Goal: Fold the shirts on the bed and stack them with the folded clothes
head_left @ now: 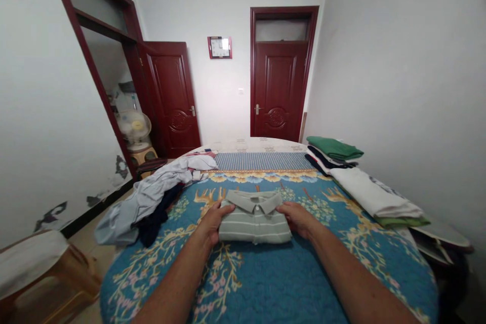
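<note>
A folded grey-green striped polo shirt [254,220] lies collar-up on the blue flowered bedspread [266,278] in the middle of the bed. My left hand [210,221] grips its left edge, fingers curled round the fold. My right hand [298,217] grips its right edge in the same way. Both forearms reach in from the bottom of the view.
A heap of unfolded clothes [152,197] hangs over the bed's left side. Folded garments, white [375,195], dark and green [334,148], line the right side by the wall. A stool [45,273] stands at lower left, a fan [134,129] by the open doorway.
</note>
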Available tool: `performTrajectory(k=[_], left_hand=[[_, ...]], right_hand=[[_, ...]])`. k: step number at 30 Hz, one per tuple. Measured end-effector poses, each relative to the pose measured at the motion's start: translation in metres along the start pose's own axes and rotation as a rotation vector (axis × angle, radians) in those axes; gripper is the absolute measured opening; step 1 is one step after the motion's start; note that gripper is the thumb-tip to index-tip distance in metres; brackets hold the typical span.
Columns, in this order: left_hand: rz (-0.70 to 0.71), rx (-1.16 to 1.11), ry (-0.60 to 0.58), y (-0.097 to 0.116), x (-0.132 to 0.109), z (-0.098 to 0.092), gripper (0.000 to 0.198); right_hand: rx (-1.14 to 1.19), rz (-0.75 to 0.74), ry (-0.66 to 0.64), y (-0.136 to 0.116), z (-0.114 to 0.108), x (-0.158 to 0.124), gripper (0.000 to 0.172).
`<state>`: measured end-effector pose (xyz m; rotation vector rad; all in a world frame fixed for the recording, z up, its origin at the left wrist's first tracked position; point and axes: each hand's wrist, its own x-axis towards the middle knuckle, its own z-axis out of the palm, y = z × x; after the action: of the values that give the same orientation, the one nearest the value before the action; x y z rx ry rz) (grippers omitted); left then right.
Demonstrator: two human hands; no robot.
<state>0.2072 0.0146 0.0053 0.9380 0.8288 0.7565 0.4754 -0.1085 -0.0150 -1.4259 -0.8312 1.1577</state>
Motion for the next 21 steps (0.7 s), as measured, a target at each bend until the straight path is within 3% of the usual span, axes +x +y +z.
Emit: performTrajectory(k=[3, 8, 12, 16, 21], left_hand=[[0.001, -0.037, -0.021, 0.002, 0.000, 0.001, 0.065], [-0.058, -0.109, -0.057, 0.002, 0.003, -0.002, 0.061], [0.020, -0.185, -0.117, 0.003, -0.002, -0.001, 0.067], [0.113, -0.220, -0.195, 0.006, -0.009, 0.002, 0.071], [0.133, -0.226, -0.149, 0.007, -0.004, -0.001, 0.066]], right_hand=[[0.125, 0.033, -0.003, -0.005, 0.003, -0.001, 0.028], [0.162, -0.103, -0.029, -0.012, 0.005, -0.004, 0.032], [0.337, -0.192, -0.099, -0.017, 0.010, -0.009, 0.041], [0.471, -0.161, -0.156, -0.019, 0.014, -0.011, 0.051], [0.564, -0.110, -0.227, -0.013, 0.010, -0.009, 0.050]])
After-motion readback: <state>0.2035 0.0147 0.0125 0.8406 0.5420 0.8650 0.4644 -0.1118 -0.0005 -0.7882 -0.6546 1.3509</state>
